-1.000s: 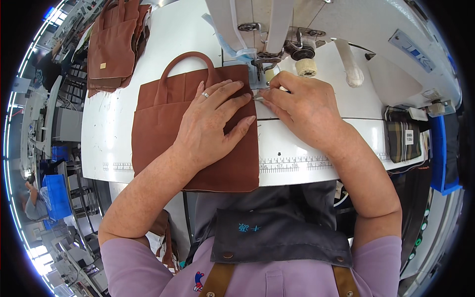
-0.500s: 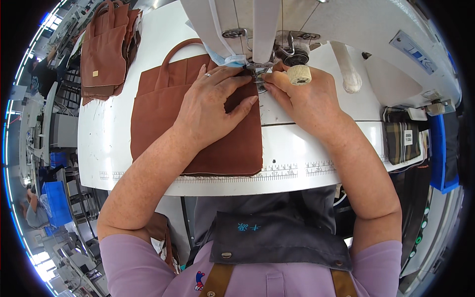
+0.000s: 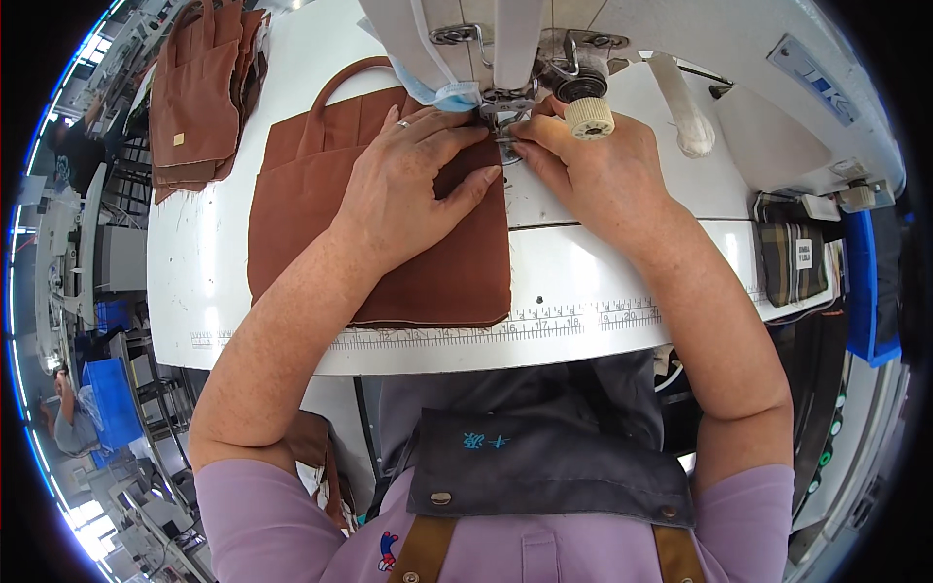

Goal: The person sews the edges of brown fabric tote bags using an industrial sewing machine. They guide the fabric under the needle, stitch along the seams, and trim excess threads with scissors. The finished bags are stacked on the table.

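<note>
A brown bag (image 3: 292, 223) with a loop handle (image 3: 321, 112) lies on the white sewing-machine table (image 3: 573, 321), its top right corner by the presser foot (image 3: 503, 136). My left hand (image 3: 408, 189) rests over the bag with its fingers spread and their tips near that corner. My right hand (image 3: 603, 180) is just right of the foot, thumb and index finger pinched by the bag's edge; what they hold is too small and hidden to name. The machine head (image 3: 680, 29) and a cream knob (image 3: 589, 119) overhang my right fingers.
A stack of brown bag pieces (image 3: 194, 117) sits back left. At the right are a dark checked bundle (image 3: 787, 262) and a blue bin (image 3: 865, 321). A co-worker (image 3: 73, 146) and another person (image 3: 73, 423) are beside machines at the far left.
The bag has slid away from me, its corner now close by the presser foot. Both hands have moved forward with it, my right fingers now partly behind the knob.
</note>
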Demonstrator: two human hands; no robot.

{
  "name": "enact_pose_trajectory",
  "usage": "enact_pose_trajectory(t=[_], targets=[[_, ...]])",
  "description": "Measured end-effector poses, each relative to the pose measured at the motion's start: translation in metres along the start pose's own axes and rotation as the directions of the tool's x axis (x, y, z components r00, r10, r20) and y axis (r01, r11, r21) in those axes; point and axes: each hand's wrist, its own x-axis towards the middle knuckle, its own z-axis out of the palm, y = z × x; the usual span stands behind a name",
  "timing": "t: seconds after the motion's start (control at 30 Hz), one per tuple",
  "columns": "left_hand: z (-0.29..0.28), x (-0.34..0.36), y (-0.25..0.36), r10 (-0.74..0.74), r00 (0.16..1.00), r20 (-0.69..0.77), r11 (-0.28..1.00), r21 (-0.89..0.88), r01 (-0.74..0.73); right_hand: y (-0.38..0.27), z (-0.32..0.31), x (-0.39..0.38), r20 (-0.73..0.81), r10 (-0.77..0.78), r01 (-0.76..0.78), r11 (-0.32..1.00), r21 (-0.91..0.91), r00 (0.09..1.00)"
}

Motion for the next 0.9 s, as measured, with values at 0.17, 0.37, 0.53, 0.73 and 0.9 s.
enact_pose_trajectory(t=[0.17,0.37,0.53,0.73,0.9], targets=[[0.0,0.002,-0.003,-0.004,1.0,0.016,1.0,-0.016,0.004,0.006,-0.003,0.0,-0.021,0.051,-0.049,0.996,0.079,0.998],[-0.001,-0.001,-0.003,-0.014,1.0,0.016,1.0,-0.015,0.014,0.006,-0.019,0.002,0.297,0.348,-0.43,0.858,0.281,0.889],[-0.001,0.002,-0.001,0.006,1.0,0.012,1.0,0.003,-0.006,0.023,0.003,-0.005,-0.086,0.31,-0.216,0.81,0.545,0.947],[-0.002,0.002,-0.001,-0.01,1.0,0.026,1.0,-0.002,0.01,0.022,0.005,0.004,-0.184,0.379,-0.159,0.712,0.684,0.907],[-0.003,-0.001,-0.003,-0.008,0.999,0.038,1.0,-0.014,0.009,0.013,0.001,0.009,-0.181,0.397,-0.17,0.701,0.692,0.9]])
